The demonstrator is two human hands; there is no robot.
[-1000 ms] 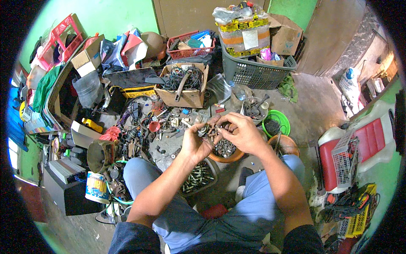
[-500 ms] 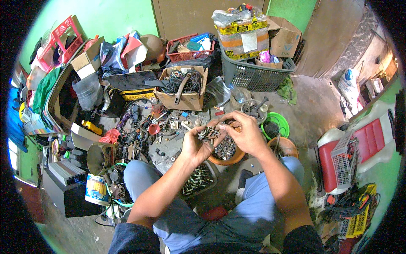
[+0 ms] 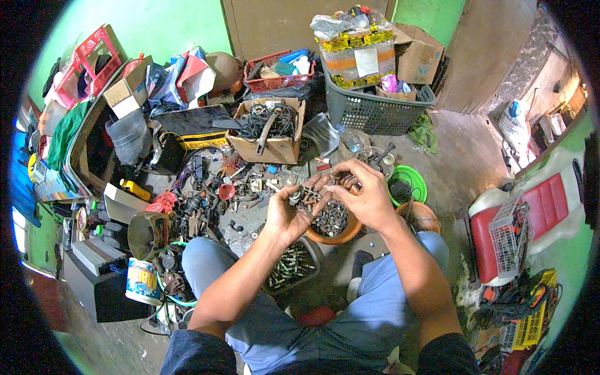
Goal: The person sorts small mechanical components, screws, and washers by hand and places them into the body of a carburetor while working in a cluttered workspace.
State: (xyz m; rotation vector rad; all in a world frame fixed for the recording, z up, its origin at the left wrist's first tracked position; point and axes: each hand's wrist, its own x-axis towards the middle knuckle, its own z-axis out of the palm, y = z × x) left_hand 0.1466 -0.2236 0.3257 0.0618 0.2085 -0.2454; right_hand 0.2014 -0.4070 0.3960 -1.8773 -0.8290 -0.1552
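Note:
My left hand is curled palm-up around a few small, worn metal pieces. My right hand is closed over them, thumb and fingertips at a small part whose shape I cannot make out. Both hands hang above an orange bowl of small metal parts, which they partly hide. Below them is a dark bin of pale cylindrical pieces. Small scattered parts lie on the floor beyond my left hand.
A green basin and a terracotta pot are right; a cardboard box of cables and a large crate are beyond. A red seat leans at the far right. Heaped parts and containers crowd the left.
My right hand has risen slightly and its fingers have shifted over the pieces in my left hand. My left hand stays nearly still.

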